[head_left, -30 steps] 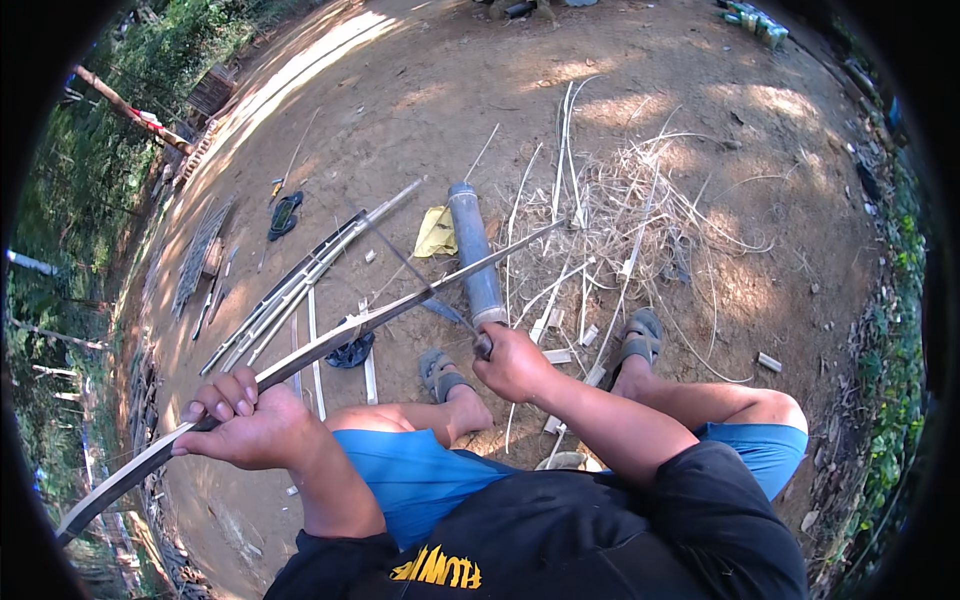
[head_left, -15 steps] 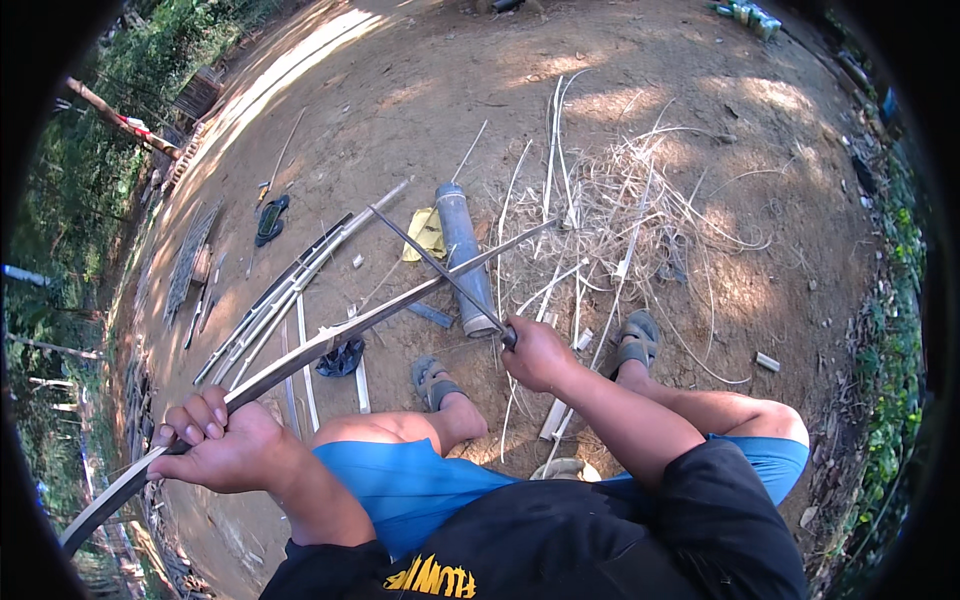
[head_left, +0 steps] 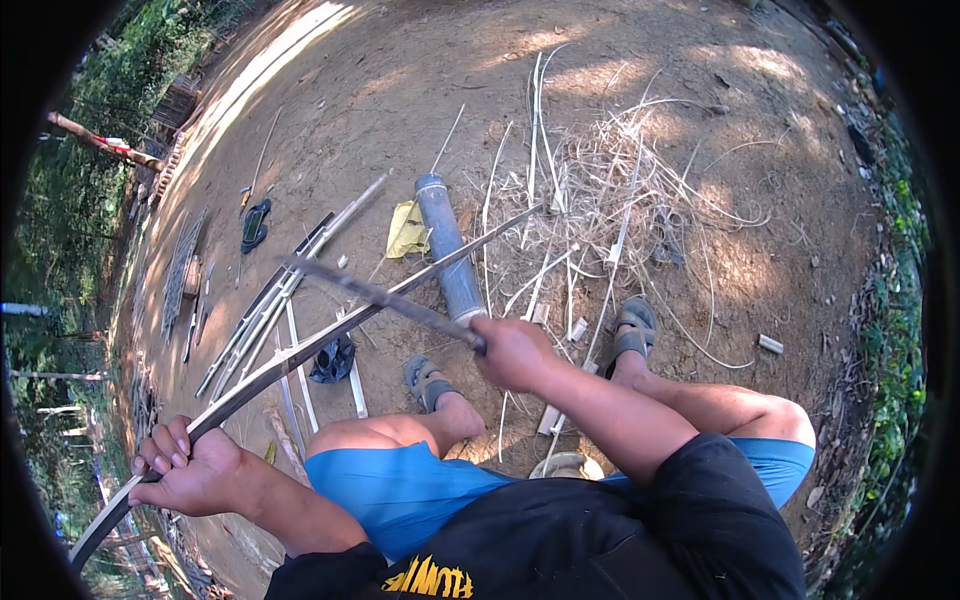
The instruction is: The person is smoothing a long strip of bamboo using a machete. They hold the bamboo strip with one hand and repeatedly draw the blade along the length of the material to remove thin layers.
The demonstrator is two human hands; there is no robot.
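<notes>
My left hand [head_left: 195, 472] is wrapped around the lower part of a long split bamboo strip [head_left: 262, 376], pale on one face and dark on the other. The strip slants up to the right across the view, its far tip over the grey pipe-like tube [head_left: 452, 250] and the shavings. In my right hand [head_left: 515, 355] is the handle of a long knife [head_left: 400, 303]. Its blade, slightly blurred, points left and crosses the strip near mid-length; I cannot tell whether they touch.
A tangle of pale shavings [head_left: 625, 185] covers the ground ahead. Several bamboo strips [head_left: 290, 280] lie to the left, near a dark plastic bag [head_left: 333, 360] and a loose sandal [head_left: 256, 226]. Beside the tube is a yellow sheet [head_left: 408, 230]. My sandalled feet [head_left: 636, 335] rest on the dirt.
The knife has swung so its blade lies flatter and points further left, its crossing with the strip shifting left. My left hand has moved slightly down and left with the strip.
</notes>
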